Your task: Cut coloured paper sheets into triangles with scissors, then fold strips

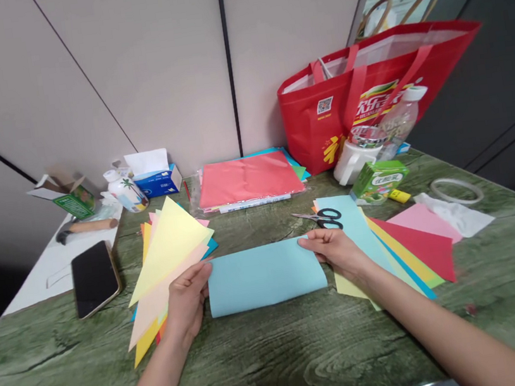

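Note:
A light blue sheet of paper (265, 278), bent over along its length, spans the space between my two hands above the table. Its upper left corner is pinched by my left hand (190, 297), thumb on top. My right hand (335, 249) grips the upper right corner the same way. Beside my left hand fans a pile of colored paper triangles (165, 251), a pale yellow one on top. Under and past my right hand lie more colored sheets (418, 247), with black-handled scissors (328, 216) resting at their upper edge.
A pack of colored paper (250, 180) lies at the back. Right of it stand a red bag (311, 115), a white jar (354, 163), a plastic bottle (398, 122) and a green box (378, 181). A phone (94, 280), hammer (85, 227) and tissue box (157, 181) sit left.

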Motion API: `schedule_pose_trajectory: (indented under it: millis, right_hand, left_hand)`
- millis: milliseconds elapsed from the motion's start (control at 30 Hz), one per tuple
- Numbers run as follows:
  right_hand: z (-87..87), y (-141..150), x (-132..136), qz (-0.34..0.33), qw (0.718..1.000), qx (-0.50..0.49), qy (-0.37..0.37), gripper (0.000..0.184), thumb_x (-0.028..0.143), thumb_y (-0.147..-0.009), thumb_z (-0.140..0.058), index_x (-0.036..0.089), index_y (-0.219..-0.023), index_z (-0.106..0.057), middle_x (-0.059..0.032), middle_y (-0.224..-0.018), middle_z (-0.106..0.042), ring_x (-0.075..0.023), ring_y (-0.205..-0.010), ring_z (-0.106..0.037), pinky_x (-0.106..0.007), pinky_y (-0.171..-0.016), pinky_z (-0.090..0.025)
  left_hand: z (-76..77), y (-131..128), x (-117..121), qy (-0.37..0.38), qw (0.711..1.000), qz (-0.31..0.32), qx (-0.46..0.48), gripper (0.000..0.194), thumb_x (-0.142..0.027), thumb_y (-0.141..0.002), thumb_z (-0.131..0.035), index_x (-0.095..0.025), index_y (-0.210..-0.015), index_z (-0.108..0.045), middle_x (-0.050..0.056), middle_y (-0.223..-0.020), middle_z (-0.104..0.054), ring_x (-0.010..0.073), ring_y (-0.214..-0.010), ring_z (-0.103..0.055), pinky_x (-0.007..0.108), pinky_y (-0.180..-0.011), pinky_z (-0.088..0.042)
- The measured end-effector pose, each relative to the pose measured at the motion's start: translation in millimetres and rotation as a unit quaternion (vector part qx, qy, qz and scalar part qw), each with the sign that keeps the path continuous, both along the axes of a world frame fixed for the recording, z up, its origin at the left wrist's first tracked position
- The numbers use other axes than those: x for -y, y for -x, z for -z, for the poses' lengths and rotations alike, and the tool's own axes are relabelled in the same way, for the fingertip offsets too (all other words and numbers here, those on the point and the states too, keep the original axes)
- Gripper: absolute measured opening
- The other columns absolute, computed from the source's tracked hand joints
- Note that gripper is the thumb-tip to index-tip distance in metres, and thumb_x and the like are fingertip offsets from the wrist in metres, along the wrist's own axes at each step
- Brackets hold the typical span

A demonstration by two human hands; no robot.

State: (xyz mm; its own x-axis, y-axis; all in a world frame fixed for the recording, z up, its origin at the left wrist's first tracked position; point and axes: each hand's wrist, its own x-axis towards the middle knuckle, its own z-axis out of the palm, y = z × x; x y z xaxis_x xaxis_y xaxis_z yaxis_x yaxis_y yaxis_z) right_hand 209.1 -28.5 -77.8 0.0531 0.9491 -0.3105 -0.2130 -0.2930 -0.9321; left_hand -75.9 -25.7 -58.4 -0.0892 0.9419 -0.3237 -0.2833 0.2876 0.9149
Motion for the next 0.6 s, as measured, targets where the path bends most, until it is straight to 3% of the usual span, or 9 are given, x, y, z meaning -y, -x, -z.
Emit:
schedule_pose_trajectory:
  millis: [600]
  right_hand:
    - [-2.1, 0.5, 1.9, -0.001, 1.000, 0.011, 0.022, 0.032, 0.041, -0.049, -0.082, 0.016, -0.061, -0.066, 0.0015, -0.052, -0.064, -0.0085, -0.042, -0.053, -0.021, -0.042, -0.042]
  left_hand:
    - [-2.8, -1.5, 2.1, 0.023, 1.000, 0.002, -0.010, 0.032, -0.029, -0.051, -0.081, -0.012, -0.077, -0.072, 0.002, -0.058, -0.068, 0.0121, -0.052, -0.058, 0.023, -0.052, -0.044]
